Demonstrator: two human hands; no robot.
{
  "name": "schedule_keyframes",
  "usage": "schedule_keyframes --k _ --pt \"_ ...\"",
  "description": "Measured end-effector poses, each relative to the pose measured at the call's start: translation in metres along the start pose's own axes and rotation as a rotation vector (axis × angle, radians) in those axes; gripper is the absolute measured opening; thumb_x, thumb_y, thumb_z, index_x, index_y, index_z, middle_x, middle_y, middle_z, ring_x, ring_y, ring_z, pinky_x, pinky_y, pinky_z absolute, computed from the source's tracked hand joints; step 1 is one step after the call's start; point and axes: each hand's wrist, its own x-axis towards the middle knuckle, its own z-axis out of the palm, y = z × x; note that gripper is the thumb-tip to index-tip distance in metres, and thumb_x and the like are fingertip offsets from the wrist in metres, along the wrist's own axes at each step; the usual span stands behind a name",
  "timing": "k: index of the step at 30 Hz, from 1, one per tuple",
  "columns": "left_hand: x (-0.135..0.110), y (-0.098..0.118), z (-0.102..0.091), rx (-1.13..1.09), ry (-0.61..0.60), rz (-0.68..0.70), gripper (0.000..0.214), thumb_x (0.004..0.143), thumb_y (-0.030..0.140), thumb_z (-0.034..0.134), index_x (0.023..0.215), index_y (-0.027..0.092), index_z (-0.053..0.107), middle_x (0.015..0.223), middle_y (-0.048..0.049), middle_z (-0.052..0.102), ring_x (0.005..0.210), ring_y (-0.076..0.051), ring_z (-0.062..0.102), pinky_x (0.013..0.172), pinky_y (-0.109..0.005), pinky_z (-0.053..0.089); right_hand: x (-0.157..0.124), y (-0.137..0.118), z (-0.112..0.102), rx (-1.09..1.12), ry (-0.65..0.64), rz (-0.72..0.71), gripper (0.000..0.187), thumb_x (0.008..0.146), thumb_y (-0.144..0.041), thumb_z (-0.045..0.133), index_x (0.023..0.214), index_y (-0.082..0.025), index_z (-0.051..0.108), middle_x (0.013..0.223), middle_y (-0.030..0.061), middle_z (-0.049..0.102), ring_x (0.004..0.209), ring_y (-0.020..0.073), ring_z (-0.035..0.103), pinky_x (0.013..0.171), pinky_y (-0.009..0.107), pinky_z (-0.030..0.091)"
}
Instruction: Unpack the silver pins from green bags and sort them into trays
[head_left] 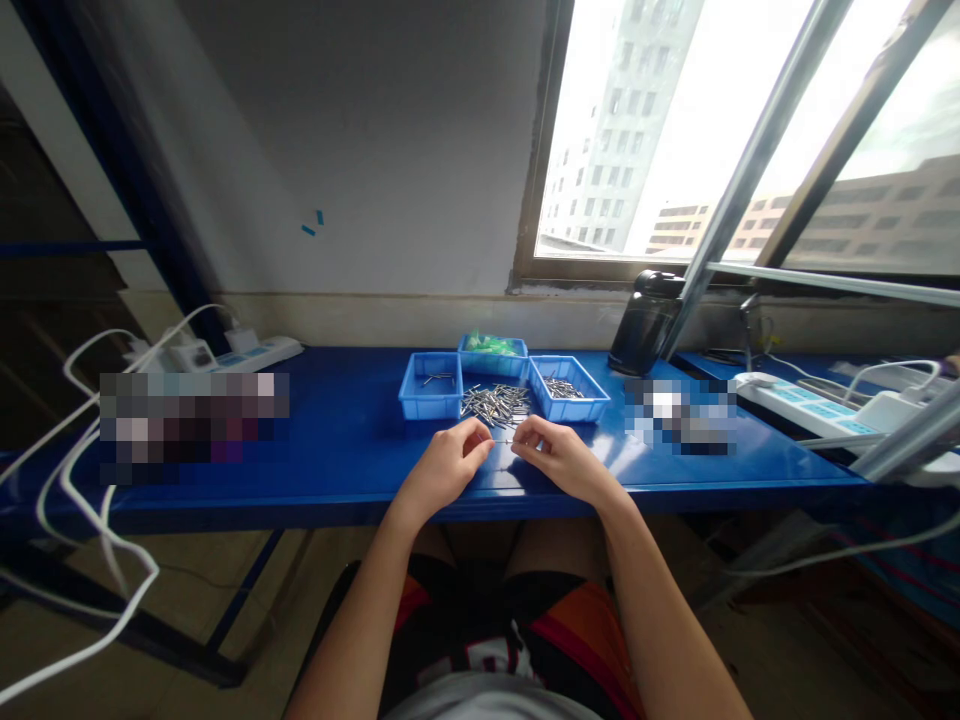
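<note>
Loose pile: many slender metal pieces (pixel 495 404) were left heaped on the blue table (pixel 337 450), between the left tray (pixel 431 407) and the right tray (pixel 571 411), just beyond the hands; judged by this heap, much was still to be handled.
Left tray contents: only a few similar pieces were held there.
Right tray contents: a fuller layer of pieces was held, so a fair share could be judged as already put by.
Back tray (pixel 489 368): green wrapped material (pixel 491 345) was contained, with no hand near it.
Piece in work: a thin metal piece (pixel 503 442) was seen between the two hands, apparently gripped at both ends; its details were too small to be told.
Left hand (pixel 450 462): thumb and forefinger were closed in a pinch, the fingers curled and pointed inward.
Right hand (pixel 556 456): a matching pinch was formed, with the fingers bent and turned toward the left.
Arms: both forearms were extended forward and angled together over the table's near edge.
</note>
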Motion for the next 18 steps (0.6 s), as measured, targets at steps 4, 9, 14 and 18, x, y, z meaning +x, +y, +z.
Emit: schedule_keyframes --k 4,9,14,18 --pt "0.0001 -0.0003 0.0000 0.000 -0.015 -0.013 0.015 0.083 0.030 0.046 0.081 0.019 0.056 0.070 0.0009 0.060 0.064 -0.013 0.054 0.058 -0.022 0.038 0.0003 0.0027 0.0006 -0.010 0.004 -0.006 0.010 0.082 -0.028 0.056 0.080 -0.019 0.056 0.072 -0.0017 0.055 0.064 0.0108 0.048 0.057 0.021 0.038" --pt "0.0002 -0.0024 0.0010 0.001 -0.020 -0.013 0.012 0.082 0.026 0.046 0.082 0.020 0.056 0.066 0.0022 0.057 0.061 -0.012 0.052 0.056 -0.021 0.037 0.0011 0.0050 0.0012 -0.010 0.016 0.004 0.011 0.082 -0.030 0.057 0.080 -0.019 0.056 0.073 -0.0014 0.056 0.064 0.0112 0.048 0.057 0.022 0.038" --pt "0.0005 -0.0034 0.0013 -0.002 -0.027 -0.004 0.012 0.081 0.023 0.046 0.082 0.020 0.057 0.065 0.0029 0.057 0.060 -0.012 0.051 0.055 -0.021 0.036 0.0009 0.0053 0.0016 0.006 0.006 0.012 0.015 0.082 -0.034 0.057 0.082 -0.019 0.057 0.073 -0.0010 0.057 0.064 0.0114 0.049 0.057 0.022 0.039" --pt "-0.0002 -0.0020 0.0007 -0.001 -0.019 -0.011 0.014 0.082 0.027 0.046 0.082 0.020 0.057 0.066 0.0024 0.058 0.061 -0.012 0.052 0.056 -0.021 0.037 0.0004 0.0021 0.0010 0.002 0.010 0.012 0.017 0.084 -0.035 0.055 0.082 -0.019 0.059 0.073 -0.0007 0.059 0.065 0.0119 0.051 0.059 0.022 0.039"
